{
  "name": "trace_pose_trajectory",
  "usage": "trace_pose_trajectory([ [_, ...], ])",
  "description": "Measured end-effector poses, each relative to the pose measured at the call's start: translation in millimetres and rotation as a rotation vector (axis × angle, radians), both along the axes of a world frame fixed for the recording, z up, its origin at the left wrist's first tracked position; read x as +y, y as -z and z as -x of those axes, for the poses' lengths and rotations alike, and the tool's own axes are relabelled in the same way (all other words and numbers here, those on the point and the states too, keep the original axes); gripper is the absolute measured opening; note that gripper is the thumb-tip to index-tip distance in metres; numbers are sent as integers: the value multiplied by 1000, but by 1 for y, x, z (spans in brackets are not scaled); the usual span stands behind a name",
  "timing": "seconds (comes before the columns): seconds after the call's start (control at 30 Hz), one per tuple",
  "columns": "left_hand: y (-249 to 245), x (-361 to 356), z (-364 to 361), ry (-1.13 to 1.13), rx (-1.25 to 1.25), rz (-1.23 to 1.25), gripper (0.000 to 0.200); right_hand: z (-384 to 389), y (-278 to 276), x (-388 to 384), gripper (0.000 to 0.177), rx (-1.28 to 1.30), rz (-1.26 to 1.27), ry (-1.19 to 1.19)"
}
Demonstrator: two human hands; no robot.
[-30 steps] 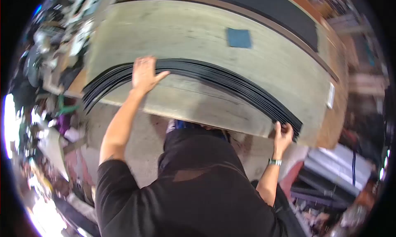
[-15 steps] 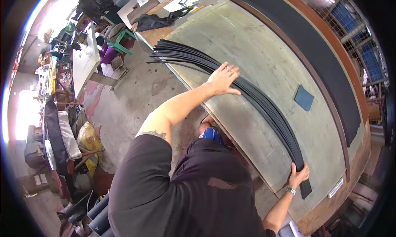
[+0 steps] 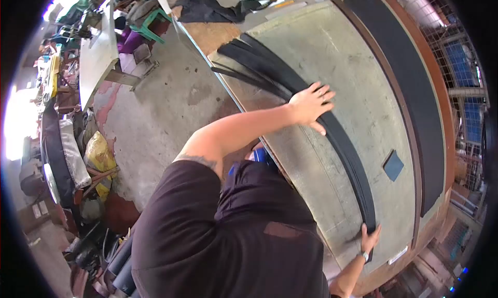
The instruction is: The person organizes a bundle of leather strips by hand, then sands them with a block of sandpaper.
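A long bundle of thin black strips [image 3: 348,152] lies across the grey worktable [image 3: 332,44], its far ends fanned apart near the table's left edge. Over the middle of the bundle, my left hand [image 3: 313,105] rests with its fingers spread, palm down. My right hand [image 3: 369,238], with a watch at the wrist, is wrapped round the bundle near its lower end. To the right of the strips lies a small dark blue-grey square piece [image 3: 393,165].
A wide black sheet [image 3: 404,85] and a brown strip [image 3: 386,65] run along the table's far side. Dark cloth [image 3: 207,9] lies at the upper left. Beyond the floor stand a white table [image 3: 98,54] and a green stool [image 3: 150,27].
The view has shifted. The strips' far ends are now split into separate groups, and the rest is pressed closer together. My left hand remains on the middle, my right hand at the lower end.
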State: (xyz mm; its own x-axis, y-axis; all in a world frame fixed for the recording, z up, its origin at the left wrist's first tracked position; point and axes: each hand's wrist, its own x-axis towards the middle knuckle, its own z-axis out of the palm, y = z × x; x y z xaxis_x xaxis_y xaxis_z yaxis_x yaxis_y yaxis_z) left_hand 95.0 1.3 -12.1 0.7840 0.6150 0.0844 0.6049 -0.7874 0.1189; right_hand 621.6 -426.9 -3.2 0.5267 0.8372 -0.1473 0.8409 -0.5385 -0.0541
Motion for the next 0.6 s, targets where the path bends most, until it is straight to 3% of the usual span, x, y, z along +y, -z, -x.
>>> trace_pose_trajectory([
  [0.1, -12, 25, -10, 86, 7, 23, 93, 52, 24, 63, 88, 87, -225, -221],
  [0.17, 1, 16, 1, 114, -29, 120, 88, 86, 37, 79, 84, -92, -196, -69],
  [0.27, 4, 0, 44, 120, 37, 164, 84, 88, 43, 76, 77, -129, -220, -29],
  [0.37, -5, 21, 106, -91, -24, 184, 88, 92, 39, 72, 76, -130, -215, -10],
  [0.43, -18, 50, 147, -205, -34, 51, 88, 90, 35, 78, 78, -99, -198, -5],
  [0.57, -17, 113, 250, -234, -145, -25, 85, 92, 34, 80, 81, -87, -208, -3],
  [0.6, -17, 120, 267, -357, -166, 181, 90, 94, 32, 80, 82, -75, -181, 15],
])
